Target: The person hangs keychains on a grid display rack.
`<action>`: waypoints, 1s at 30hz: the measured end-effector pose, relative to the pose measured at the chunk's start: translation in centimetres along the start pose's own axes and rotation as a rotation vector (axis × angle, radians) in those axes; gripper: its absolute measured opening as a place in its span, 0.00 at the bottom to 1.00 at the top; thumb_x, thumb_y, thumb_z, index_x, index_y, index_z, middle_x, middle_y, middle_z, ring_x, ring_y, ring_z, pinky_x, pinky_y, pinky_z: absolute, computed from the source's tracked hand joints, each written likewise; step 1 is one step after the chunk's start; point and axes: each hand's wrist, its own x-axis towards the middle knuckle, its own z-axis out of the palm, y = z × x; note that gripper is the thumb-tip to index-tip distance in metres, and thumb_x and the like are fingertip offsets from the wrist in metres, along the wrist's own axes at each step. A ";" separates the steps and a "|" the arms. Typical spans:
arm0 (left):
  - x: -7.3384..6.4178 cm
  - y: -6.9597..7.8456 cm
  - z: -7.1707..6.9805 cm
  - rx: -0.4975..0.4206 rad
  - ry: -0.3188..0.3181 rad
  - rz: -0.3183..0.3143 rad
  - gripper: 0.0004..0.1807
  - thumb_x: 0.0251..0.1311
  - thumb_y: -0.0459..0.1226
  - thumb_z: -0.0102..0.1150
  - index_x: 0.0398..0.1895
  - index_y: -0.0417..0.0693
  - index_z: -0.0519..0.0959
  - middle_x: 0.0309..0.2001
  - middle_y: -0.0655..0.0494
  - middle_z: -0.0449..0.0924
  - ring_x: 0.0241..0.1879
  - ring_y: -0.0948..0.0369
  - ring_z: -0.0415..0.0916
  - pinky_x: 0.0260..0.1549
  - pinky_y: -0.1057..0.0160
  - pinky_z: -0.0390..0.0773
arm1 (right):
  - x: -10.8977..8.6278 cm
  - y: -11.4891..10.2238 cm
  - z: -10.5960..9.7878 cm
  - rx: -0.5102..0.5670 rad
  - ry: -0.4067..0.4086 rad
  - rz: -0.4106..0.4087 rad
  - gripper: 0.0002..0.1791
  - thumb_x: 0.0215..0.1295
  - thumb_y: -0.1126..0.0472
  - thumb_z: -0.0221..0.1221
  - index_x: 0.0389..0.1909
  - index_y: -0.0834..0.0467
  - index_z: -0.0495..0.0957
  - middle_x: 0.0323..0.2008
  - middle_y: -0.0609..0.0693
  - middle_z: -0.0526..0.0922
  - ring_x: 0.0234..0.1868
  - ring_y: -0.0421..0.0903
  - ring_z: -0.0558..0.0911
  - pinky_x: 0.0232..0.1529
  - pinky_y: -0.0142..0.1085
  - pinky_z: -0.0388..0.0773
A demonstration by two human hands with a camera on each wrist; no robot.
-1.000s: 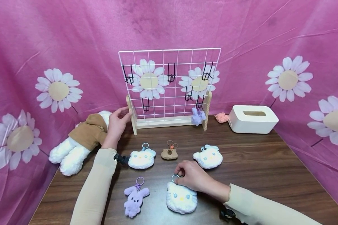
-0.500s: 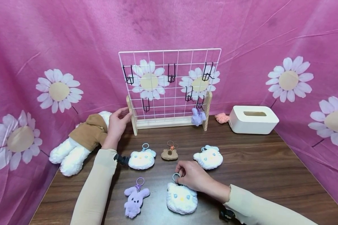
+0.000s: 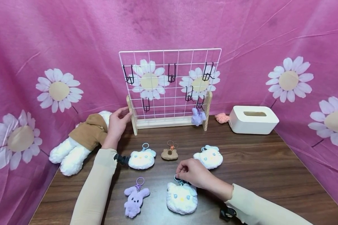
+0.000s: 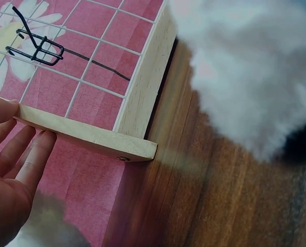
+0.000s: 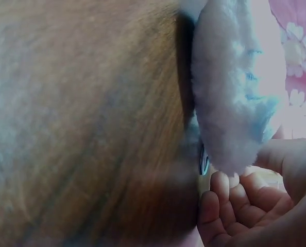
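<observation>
My right hand (image 3: pixel 195 172) pinches the light blue ring at the top of a white plush cat-face keychain (image 3: pixel 181 200), which lies face up near the table front. In the right wrist view white fluff (image 5: pixel 235 87) hides part of the thumb. My left hand (image 3: pixel 118 122) holds the left wooden post (image 4: pixel 86 133) of a white wire grid rack (image 3: pixel 163 84), thumb on one side and fingers on the other. Black hooks (image 3: pixel 171 76) sit on the grid, and a purple plush keychain (image 3: pixel 197 117) hangs from the lower right one.
Around the right hand lie two more white plush keychains (image 3: pixel 141 159) (image 3: pixel 209 157), a brown plush keychain (image 3: pixel 169 154) and a purple bunny keychain (image 3: pixel 134 201). A plush toy in brown (image 3: pixel 87 132) lies left. A white tissue box (image 3: pixel 253 120) and a coral tassel (image 3: pixel 222 117) stand back right.
My right hand has shifted slightly at the keychain's ring, and the ring has moved a little to the right. My left hand stays on the rack's post.
</observation>
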 end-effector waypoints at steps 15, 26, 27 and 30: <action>0.0 0.2 0.0 0.000 0.009 0.000 0.23 0.80 0.34 0.67 0.72 0.34 0.81 0.68 0.29 0.83 0.47 0.76 0.83 0.50 0.82 0.88 | -0.3 -0.6 -0.8 0.061 0.010 -0.019 0.04 0.72 0.60 0.73 0.36 0.51 0.88 0.30 0.41 0.87 0.33 0.34 0.82 0.35 0.26 0.81; 0.0 -0.1 0.1 -0.008 0.004 0.009 0.23 0.80 0.34 0.66 0.72 0.32 0.81 0.67 0.28 0.84 0.46 0.77 0.83 0.49 0.82 0.87 | -1.1 -1.6 -1.5 0.084 0.024 -0.058 0.05 0.72 0.57 0.74 0.37 0.50 0.88 0.30 0.40 0.87 0.32 0.33 0.82 0.35 0.25 0.81; 0.0 -0.1 0.1 -0.009 0.003 0.010 0.23 0.80 0.34 0.66 0.72 0.32 0.81 0.67 0.28 0.84 0.46 0.77 0.83 0.49 0.82 0.87 | -1.1 -1.6 -1.5 0.083 0.025 -0.056 0.05 0.72 0.57 0.74 0.37 0.50 0.88 0.30 0.39 0.87 0.32 0.33 0.82 0.35 0.25 0.82; 0.0 -0.2 0.1 -0.011 0.001 0.010 0.23 0.80 0.34 0.67 0.72 0.32 0.81 0.67 0.28 0.84 0.46 0.77 0.83 0.49 0.82 0.88 | -1.4 -1.8 -1.6 0.082 0.029 -0.046 0.05 0.73 0.56 0.74 0.37 0.49 0.88 0.30 0.38 0.87 0.33 0.34 0.83 0.36 0.26 0.83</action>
